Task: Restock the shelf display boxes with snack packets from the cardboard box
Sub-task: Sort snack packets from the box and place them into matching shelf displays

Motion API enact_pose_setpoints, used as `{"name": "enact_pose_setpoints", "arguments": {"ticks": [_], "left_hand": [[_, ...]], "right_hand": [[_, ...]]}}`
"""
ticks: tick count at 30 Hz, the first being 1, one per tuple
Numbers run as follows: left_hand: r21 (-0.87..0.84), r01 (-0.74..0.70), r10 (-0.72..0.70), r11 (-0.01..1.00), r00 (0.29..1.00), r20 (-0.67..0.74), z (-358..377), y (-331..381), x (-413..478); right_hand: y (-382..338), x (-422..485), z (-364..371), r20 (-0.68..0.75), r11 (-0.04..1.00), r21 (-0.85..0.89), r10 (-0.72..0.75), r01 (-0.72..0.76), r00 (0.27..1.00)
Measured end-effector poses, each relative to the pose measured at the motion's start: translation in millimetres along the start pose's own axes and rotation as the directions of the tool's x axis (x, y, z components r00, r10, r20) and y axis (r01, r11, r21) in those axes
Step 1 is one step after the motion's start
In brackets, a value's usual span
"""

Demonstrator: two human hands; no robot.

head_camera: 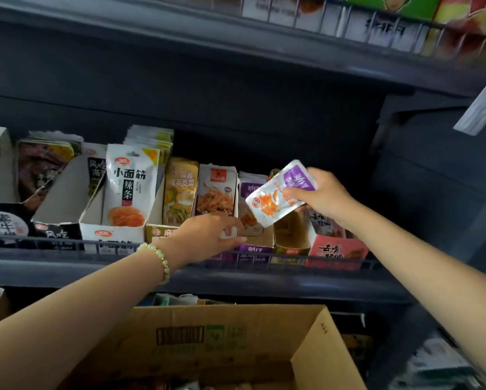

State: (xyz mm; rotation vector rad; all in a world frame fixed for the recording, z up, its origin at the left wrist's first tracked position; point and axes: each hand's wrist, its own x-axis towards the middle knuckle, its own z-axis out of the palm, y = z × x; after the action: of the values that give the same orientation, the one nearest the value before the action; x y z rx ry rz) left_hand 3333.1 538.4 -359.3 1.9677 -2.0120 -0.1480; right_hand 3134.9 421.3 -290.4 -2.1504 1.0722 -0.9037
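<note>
Purple-and-white packet (275, 201) (one) in right hand (323, 195); left hand (208, 235) on display box (254, 250)

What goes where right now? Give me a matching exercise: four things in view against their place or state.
Things:
1. purple-and-white packet
2. left hand
3. cardboard box
4. red display box

Places or states:
A. open, below the shelf
B. right end of the shelf row
C. held in the right hand
D. touching the front of the purple display box

Pairs: 1-C, 2-D, 3-A, 4-B
</note>
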Motion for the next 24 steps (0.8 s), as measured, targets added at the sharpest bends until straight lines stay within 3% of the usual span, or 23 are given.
{"name": "enact_pose_setpoints", "arguments": {"ticks": [3,5,7,14,20,24], "left_hand": [[-0.063,-0.019,0.024,0.998,0.997,0.074,8,-3,6],[-0.079,-0.021,0.027,0.997,0.997,0.074,14,-8,10],[-0.119,-0.022,0.030,0.993,0.997,0.067,19,-14,14],[-0.223,-0.048,0.061,0.974,0.997,0.051,23,-21,23],[-0.254,-0.062,0.071,0.965,0.997,0.029,27,-22,24],[-0.241,-0.055,0.061,0.969,0.998,0.017,27,-23,23]], "right_hand": [[-2,26,17,0.188,0.985,-0.155,-0.041,0.071,0.981],[-2,37,30,0.386,0.949,-0.291,-0.003,0.125,0.923],[4,46,44,0.489,0.904,-0.385,0.029,0.186,0.872],[23,56,49,0.440,0.896,-0.359,-0.083,0.259,0.894],[37,58,59,0.288,0.881,-0.338,-0.238,0.330,0.928],[45,65,63,0.218,0.800,-0.444,-0.342,0.405,0.914]]}}
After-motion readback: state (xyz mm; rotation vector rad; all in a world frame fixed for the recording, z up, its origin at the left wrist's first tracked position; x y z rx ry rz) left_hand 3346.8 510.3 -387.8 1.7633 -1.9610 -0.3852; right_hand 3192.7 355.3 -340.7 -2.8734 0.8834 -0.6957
